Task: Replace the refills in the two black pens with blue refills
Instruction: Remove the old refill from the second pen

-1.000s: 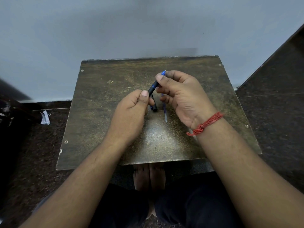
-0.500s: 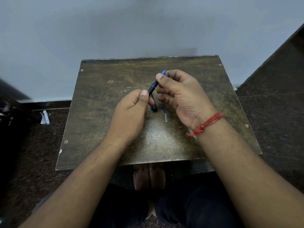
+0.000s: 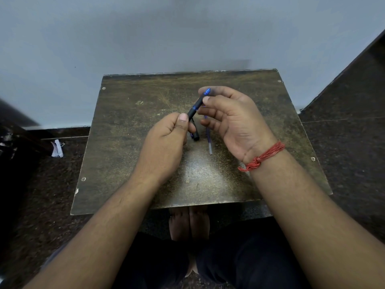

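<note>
Over the middle of the worn brown table [image 3: 129,163] both hands hold one black pen [image 3: 195,109] with a blue tip, tilted up to the right. My left hand [image 3: 166,140] grips its lower barrel between thumb and fingers. My right hand [image 3: 231,119] pinches the upper end near the blue tip. Below them on the table lie a second black pen piece [image 3: 195,136], partly hidden by my left hand, and a thin blue refill [image 3: 209,140], its far end hidden behind my right fingers.
The table stands against a pale wall [image 3: 145,38]. Dark speckled floor [image 3: 343,153] surrounds it. A scrap of white paper [image 3: 56,148] lies on the floor at the left. My bare feet [image 3: 188,222] show under the table's near edge.
My right hand has turned, its palm now more open toward me, with the fingers shifted along the pen's upper end. The left hand and the parts on the table stay put.
</note>
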The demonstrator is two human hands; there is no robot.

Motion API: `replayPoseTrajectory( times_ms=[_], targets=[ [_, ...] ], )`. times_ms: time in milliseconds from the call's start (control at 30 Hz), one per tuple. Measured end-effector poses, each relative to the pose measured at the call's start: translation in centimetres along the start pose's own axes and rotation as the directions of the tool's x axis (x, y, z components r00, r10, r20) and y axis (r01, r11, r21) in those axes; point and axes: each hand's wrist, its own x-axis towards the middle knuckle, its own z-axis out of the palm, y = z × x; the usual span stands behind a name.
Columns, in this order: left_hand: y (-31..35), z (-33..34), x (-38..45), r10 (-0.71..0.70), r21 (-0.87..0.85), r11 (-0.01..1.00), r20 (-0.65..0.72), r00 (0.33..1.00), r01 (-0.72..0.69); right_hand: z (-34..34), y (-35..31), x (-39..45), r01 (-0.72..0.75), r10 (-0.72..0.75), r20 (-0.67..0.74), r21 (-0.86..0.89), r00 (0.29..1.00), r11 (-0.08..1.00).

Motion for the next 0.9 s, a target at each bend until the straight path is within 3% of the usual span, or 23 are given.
replayPoseTrajectory(
  times_ms=[133,433,667,900],
  targets=[
    [0.10,0.11,-0.01,-0.007,-0.007,1.000,0.003,1.000,0.007,0.04,0.29,0.02,0.017,-0.019,-0.024,-0.075,1.000,0.997],
    [0.01,0.16,-0.02,0.002,-0.009,1.000,0.010,1.000,-0.002,-0.04,-0.01,-0.07,0.028,-0.026,0.046,-0.042,0.999,0.999],
    [0.06,0.14,0.01,0.000,-0.006,1.000,0.011,1.000,0.000,0.07,0.09,-0.04,0.018,-0.022,-0.054,-0.062,0.998,0.998],
    [0.15,0.18,-0.06,-0.003,0.000,1.000,0.008,1.000,0.003,-0.04,-0.12,-0.07,0.038,-0.039,-0.017,-0.059,0.999,0.998]
  ],
)
